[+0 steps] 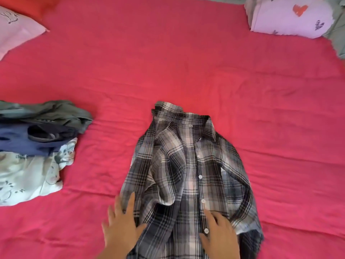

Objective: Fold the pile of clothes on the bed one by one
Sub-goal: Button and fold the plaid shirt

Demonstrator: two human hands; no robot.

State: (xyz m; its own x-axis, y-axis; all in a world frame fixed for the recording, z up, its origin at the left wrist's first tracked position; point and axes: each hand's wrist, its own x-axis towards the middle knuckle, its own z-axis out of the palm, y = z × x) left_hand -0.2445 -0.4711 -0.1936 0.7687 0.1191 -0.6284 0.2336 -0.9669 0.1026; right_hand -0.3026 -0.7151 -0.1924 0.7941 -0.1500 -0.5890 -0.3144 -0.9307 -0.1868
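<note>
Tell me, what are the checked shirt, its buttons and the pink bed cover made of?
Checked shirt: thin woven cloth, probably cotton or a blend; matte, and it drapes in soft folds.
Buttons: likely plastic; small, pale and slightly shiny.
Bed cover: matte cloth with fine wrinkles; the fibre cannot be told.

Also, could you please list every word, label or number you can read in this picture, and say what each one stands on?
No text here can be read.
On the pink pillow: dark handwritten marks, too blurred to read.
On the lilac pillow: a red heart and dark scribbled hearts, no legible words.
On the plaid shirt: a neck label, too small to read.
</note>
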